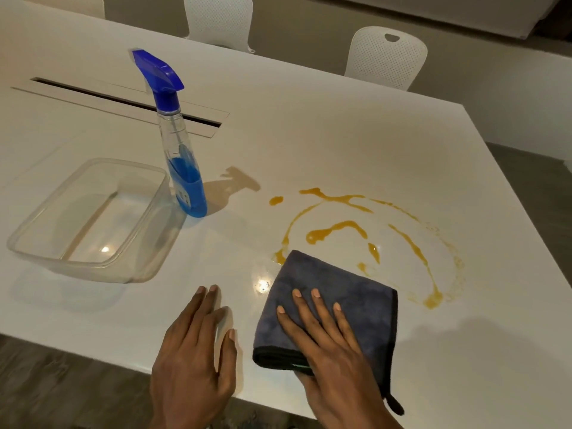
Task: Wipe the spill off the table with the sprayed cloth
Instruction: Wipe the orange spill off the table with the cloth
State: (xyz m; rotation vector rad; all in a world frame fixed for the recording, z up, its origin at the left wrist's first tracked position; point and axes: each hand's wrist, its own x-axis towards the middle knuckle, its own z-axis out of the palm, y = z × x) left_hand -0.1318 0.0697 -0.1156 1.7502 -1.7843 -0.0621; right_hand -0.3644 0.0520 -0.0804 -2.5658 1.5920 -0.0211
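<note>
An orange spill (pixel 337 230) lies in streaks and drops on the white table (pixel 309 134), right of centre. A folded grey cloth (pixel 356 292) rests flat at the spill's near edge, its far corner touching the streaks. My right hand (pixel 328 342) presses on the cloth with fingers spread over it and the thumb under its near edge. My left hand (pixel 198 345) lies flat on the table just left of the cloth, fingers together, holding nothing.
A spray bottle (pixel 182 168) with blue liquid stands upright left of the spill. An empty clear plastic tub (pixel 40 243) sits further left. A cable slot (pixel 123 100) runs across the table behind them. White chairs (pixel 387 57) stand at the far side.
</note>
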